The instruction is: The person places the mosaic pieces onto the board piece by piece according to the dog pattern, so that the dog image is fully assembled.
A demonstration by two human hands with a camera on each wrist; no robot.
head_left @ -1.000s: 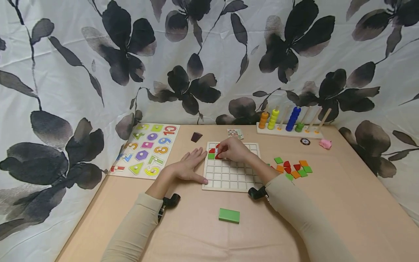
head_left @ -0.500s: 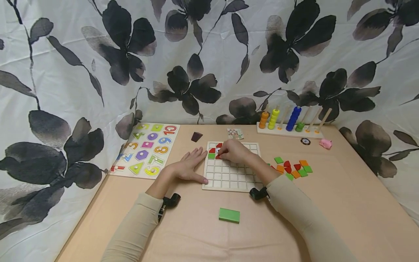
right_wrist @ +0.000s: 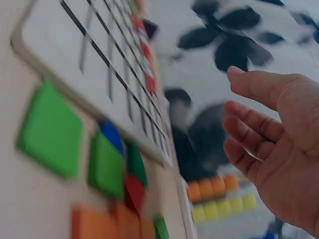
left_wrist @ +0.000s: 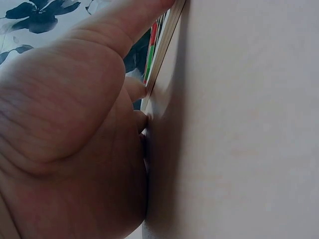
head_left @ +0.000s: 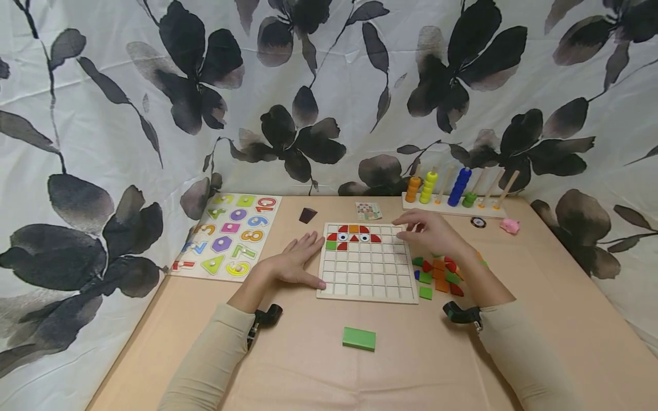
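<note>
A white grid board [head_left: 370,279] lies mid-table. Red, orange and green tiles fill part of its upper left, along with two eye tiles [head_left: 364,237]. My left hand [head_left: 293,264] rests flat at the board's left side, its thumb [left_wrist: 144,20] touching the edge near the lower corner. Over the upper right corner of the board, my right hand [head_left: 434,233] hovers with loosely bent fingers. In the right wrist view nothing shows between that hand's fingers [right_wrist: 254,87]. Below it, loose tiles [head_left: 440,277] in orange, green, red and blue lie right beside the board, partly hidden by the forearm.
A green block [head_left: 359,338] lies in front of the board. At the left is a number-and-shape board [head_left: 226,234]. Behind stand a dark angular piece [head_left: 308,215], a small patterned card [head_left: 369,210] and a peg stand with coloured beads [head_left: 454,205]. A black disc [head_left: 478,222] and pink figure [head_left: 510,226] sit at right.
My right hand has let go at the red tiles and moved right, off the upper left of the board, uncovering the tile pattern there. The left hand has stayed in place.
</note>
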